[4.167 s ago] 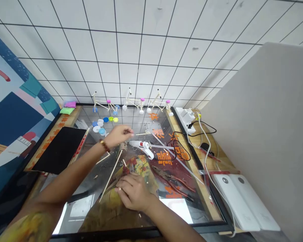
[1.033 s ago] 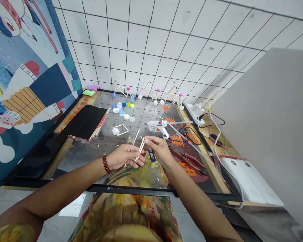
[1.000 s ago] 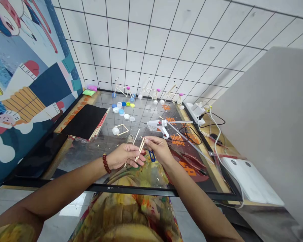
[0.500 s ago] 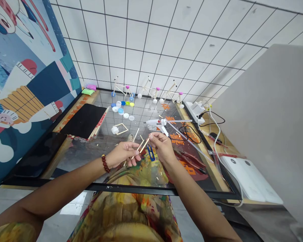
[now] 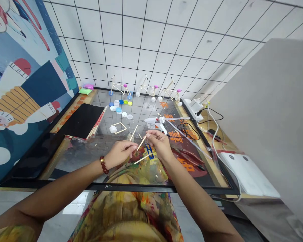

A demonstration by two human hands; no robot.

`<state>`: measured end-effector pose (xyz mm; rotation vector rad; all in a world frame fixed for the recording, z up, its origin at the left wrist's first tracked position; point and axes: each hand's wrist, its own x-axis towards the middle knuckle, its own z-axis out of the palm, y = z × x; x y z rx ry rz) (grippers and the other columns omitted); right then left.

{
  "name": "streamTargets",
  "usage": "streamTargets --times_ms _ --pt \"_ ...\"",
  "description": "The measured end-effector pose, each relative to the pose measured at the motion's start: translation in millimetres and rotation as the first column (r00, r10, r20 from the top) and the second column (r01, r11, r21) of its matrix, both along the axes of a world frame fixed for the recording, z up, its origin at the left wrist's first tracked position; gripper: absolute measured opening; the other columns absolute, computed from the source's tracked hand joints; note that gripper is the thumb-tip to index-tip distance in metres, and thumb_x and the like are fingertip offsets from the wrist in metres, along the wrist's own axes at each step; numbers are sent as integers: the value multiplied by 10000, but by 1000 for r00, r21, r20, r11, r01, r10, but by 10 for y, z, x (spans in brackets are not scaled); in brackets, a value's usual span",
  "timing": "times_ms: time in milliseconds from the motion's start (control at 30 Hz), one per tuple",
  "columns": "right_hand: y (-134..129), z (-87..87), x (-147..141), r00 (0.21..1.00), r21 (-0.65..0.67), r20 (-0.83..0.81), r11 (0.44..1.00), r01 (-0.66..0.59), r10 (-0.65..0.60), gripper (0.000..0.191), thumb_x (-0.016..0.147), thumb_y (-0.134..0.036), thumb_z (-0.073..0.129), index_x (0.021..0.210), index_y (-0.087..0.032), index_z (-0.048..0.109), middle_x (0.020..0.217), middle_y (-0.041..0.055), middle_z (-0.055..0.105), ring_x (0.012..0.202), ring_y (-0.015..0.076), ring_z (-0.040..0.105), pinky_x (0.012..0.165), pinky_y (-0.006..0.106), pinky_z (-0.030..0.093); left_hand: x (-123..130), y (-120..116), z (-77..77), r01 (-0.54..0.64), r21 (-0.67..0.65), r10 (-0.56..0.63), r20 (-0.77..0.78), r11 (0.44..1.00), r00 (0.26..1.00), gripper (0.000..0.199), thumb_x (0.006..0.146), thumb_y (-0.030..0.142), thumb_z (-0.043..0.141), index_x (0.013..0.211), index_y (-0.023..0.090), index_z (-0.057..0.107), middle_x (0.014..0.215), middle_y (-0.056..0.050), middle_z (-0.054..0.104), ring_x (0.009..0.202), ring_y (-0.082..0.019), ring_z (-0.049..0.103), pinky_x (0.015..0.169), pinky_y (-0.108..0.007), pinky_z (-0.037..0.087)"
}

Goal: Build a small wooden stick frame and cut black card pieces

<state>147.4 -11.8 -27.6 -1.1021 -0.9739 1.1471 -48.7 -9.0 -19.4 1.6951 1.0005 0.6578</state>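
Note:
A short wooden stick (image 5: pixel 142 142) slants between my hands. Its upper end is pinched in the thumb and fingers of my right hand (image 5: pixel 159 145). My left hand (image 5: pixel 120 153) has thumb and forefinger closed at the stick's lower part. A second wooden stick (image 5: pixel 142 159) lies on the glass tabletop just below, one end by the blue thread snips (image 5: pixel 149 152). Behind my left hand rests a longer stick (image 5: pixel 134 132), its lower part hidden. Farther up is a wooden-stick frame (image 5: pixel 121 127) with a white cap (image 5: pixel 113 129).
A white glue gun (image 5: pixel 154 120) lies beyond my right hand, with glue sticks and a cord. Red-handled pliers (image 5: pixel 192 159) lie at right. Bottle caps (image 5: pixel 119 110) are scattered ahead. Three small stick-built bicycles (image 5: pixel 143 88) stand at the back. A black board (image 5: pixel 81 121) covers packets at left.
My left hand has let go of the stick it held, which now lies on the tabletop. Its fingers have come to the lower part of the stick in my right hand.

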Motion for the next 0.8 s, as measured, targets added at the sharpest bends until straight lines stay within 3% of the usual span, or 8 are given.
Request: streamTargets --times_ms 100,233,333,433,533,667,800 --pt "-31 16 -46 996 -7 49 998 -70 70 285 644 -410 807 782 -191 690 617 -20 648 447 66 412 450 223 318 8 18 -17 33 -32 -32 40 999 999 346 864 404 550 1023 140 708 629 -6 659 447 -71 486 448 -179 362" --pt "-67 50 -74 985 9 111 991 -133 131 294 617 -410 827 756 -193 687 673 -4 669 537 97 509 480 225 352 11 14 -31 87 -40 -85 48 995 995 293 855 383 569 904 125 698 649 -12 670 426 -64 473 447 -190 364" --pt "-67 66 -31 979 -31 119 986 -165 168 302 622 -412 820 766 -180 691 626 -25 632 503 76 475 475 216 335 -32 30 0 55 210 -43 -61 976 997 325 896 381 534 753 141 700 614 -17 663 496 -91 530 518 -212 401" --pt "-55 50 10 961 -122 152 969 -216 233 311 618 -410 811 769 -162 701 630 -18 642 506 78 495 490 217 355 -106 105 31 -46 554 129 -112 831 985 256 900 345 553 850 167 731 741 -43 707 676 -138 615 658 -246 441" --pt "-45 -2 46 926 -140 255 958 -249 278 283 648 -403 781 785 -165 712 667 4 676 571 120 577 560 248 428 -169 194 42 -85 668 263 -170 739 950 234 912 317 535 926 180 724 800 -55 714 723 -153 625 690 -259 434" --pt "-30 -71 208 836 -28 531 989 -147 139 139 723 -337 728 786 -213 719 689 5 692 624 157 611 611 276 456 -173 216 55 1 627 310 -386 779 869 280 894 406 556 807 190 712 759 -51 694 718 -168 620 663 -266 401" --pt "-18 -76 378 654 36 756 998 -57 11 48 765 -266 677 729 -247 702 668 0 689 637 166 611 599 262 430 -117 164 74 78 547 301 -567 834 767 341 814 523 628 818 189 698 787 -55 691 719 -192 619 617 -272 364"
